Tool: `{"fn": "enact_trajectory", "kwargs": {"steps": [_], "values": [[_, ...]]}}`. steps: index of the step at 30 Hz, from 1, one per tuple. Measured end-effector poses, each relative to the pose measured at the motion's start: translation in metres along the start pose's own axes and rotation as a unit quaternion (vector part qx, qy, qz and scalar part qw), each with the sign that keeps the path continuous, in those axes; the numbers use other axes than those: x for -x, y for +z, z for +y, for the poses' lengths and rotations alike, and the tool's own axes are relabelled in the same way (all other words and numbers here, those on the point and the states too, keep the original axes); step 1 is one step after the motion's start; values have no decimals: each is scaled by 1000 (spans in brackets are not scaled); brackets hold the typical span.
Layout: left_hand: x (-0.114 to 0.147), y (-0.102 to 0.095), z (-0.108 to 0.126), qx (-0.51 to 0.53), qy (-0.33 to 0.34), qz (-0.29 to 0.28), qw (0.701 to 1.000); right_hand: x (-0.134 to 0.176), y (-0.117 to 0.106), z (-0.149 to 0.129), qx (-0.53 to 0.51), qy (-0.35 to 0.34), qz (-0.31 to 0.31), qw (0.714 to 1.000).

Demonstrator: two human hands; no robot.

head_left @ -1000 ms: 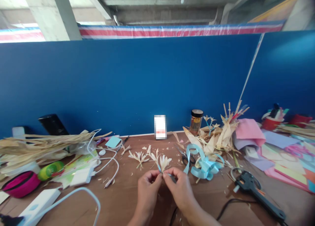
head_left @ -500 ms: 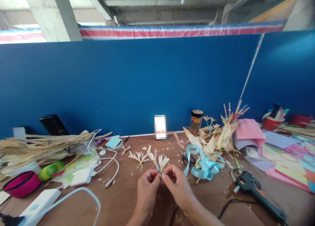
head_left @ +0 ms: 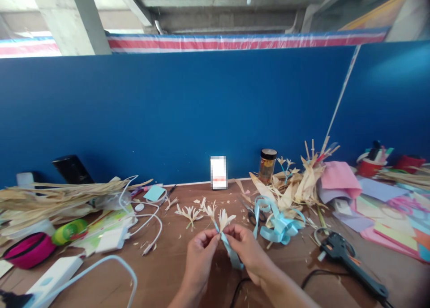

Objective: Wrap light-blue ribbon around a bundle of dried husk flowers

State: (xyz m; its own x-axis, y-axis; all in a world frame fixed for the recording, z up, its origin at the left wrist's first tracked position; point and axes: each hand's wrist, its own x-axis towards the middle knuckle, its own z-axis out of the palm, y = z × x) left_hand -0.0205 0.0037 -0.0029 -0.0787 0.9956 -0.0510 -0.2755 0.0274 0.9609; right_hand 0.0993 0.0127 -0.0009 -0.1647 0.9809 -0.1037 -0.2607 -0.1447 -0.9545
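Observation:
A small pale dried-husk flower [head_left: 225, 219] stands upright between my two hands at the table's front middle. My left hand [head_left: 199, 256] pinches its base between thumb and fingers. My right hand [head_left: 249, 250] is closed on a light blue ribbon [head_left: 234, 256] at the flower's stem, and the ribbon's tail hangs down between the hands. Just beyond my fingers lie more husk flowers [head_left: 190, 216]. A loose heap of the same blue ribbon [head_left: 284, 227] is to the right, partly over black-handled scissors [head_left: 253, 217].
At the right lies a black glue gun [head_left: 352, 265] with its cord, near coloured paper [head_left: 339, 178]. Dried husks [head_left: 292, 194] and a lidded jar [head_left: 268, 166] stand behind. On the left are a power strip [head_left: 55, 281], white cables and long husk strips [head_left: 60, 196].
The blue ribbon's tail now shows below my hands, where it was hidden before. My right hand has turned slightly and the flower tilts a little to the right.

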Motion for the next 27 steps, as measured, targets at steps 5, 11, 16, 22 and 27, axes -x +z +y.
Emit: {"fn": "enact_trajectory", "kwargs": {"steps": [5,11,16,22,27], "values": [[2,-1,1,-23,14,-5,1000,1,-2,-2,37,7,-15,999],[3,0,4,-23,2,7,1000,6,0,-13,16,13,-62,998],[3,1,4,-32,12,12,999,6,-1,-12,15,25,-74,997],[1,-1,2,-11,10,17,1000,3,-3,-8,85,21,-44,995],[1,-1,3,-12,12,20,1000,3,-2,-15,106,52,-70,991]]}}
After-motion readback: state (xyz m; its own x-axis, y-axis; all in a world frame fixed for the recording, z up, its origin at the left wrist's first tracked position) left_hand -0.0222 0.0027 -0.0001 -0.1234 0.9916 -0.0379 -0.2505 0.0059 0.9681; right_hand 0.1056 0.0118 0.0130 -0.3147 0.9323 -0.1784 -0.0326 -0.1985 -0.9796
